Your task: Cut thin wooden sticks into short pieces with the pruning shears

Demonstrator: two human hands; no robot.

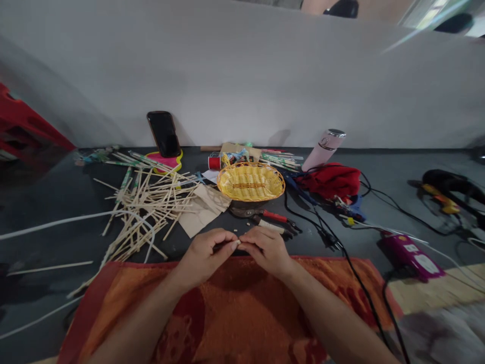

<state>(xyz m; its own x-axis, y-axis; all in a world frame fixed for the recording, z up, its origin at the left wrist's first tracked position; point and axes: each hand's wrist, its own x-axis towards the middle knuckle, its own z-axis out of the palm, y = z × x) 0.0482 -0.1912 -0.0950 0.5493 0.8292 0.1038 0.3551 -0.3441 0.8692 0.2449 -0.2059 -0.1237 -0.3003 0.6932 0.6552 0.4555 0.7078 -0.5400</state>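
Cream-coloured small piece (238, 242), too tiny to identify: sitting between the fingertips of both hands, near the far edge of an orange-and-red patterned cloth towel (235, 313). Left hand (206, 253): thumb and forefinger are pinching the piece from one side. Right hand (267, 250): thumb and forefinger are meeting at its other side, apparently pinching it too; the remaining fingers are curling inward.

Step in hand, as judged: both hands are working the piece, perhaps turning or fitting it. Next move, as judged: calling for a steady two-handed pinch and fine fingertip control, so small a part being easily dropped.

Also on the dark grey table (394, 167): pale thin wooden-looking sticks (151, 202), lying in a loose heap at left; brown flat paper sheet (197, 217), lying beside them; yellow oval woven basket (250, 184), standing beyond the hands; red-handled metal cutters (276, 216), resting between basket and right hand.
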